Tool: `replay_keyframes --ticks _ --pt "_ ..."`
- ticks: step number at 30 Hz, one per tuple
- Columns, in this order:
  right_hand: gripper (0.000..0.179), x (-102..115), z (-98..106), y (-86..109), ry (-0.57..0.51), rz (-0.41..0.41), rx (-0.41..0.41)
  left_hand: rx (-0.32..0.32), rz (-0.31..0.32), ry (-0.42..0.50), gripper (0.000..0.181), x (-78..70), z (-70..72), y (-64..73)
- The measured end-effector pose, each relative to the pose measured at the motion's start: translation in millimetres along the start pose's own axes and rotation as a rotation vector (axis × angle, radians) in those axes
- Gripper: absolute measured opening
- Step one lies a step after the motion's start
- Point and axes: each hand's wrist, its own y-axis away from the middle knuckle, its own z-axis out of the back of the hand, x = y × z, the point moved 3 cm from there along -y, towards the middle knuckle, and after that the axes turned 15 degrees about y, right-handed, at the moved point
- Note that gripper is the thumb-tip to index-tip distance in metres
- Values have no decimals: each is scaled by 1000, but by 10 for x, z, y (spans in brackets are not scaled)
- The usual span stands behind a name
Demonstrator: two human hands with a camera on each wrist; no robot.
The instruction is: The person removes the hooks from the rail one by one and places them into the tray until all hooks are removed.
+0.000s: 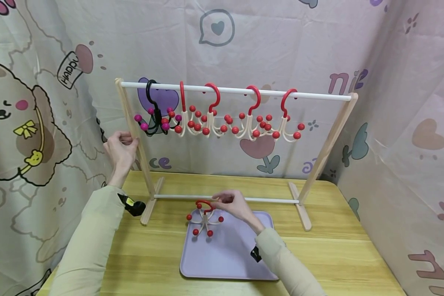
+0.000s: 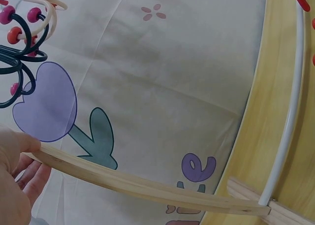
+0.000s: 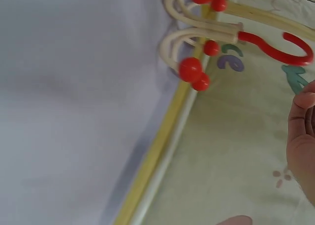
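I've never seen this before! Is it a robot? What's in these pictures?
No, it's a person! One picture is taken from the head, looking down; the others, from each wrist. A pale wooden rack with white rods stands on a yellow wood-grain table. Four cream hangers with red hooks and beads hang there, plus a black hanger with pink beads. Another cream-and-red hanger sits on a flat lilac tray. The bare left hand pinches the rack's wooden post. The bare right hand is near the tray hanger's red hook, seemingly not gripping it.
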Motion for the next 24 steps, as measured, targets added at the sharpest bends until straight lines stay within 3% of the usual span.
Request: replay_keyframes --ticks 13,24 --pt "19 362 584 -31 -58 152 -291 2 13 1 24 -4 -6 0" --pt "19 696 1136 -21 -112 206 -477 3 15 -16 24 6 -11 -7"
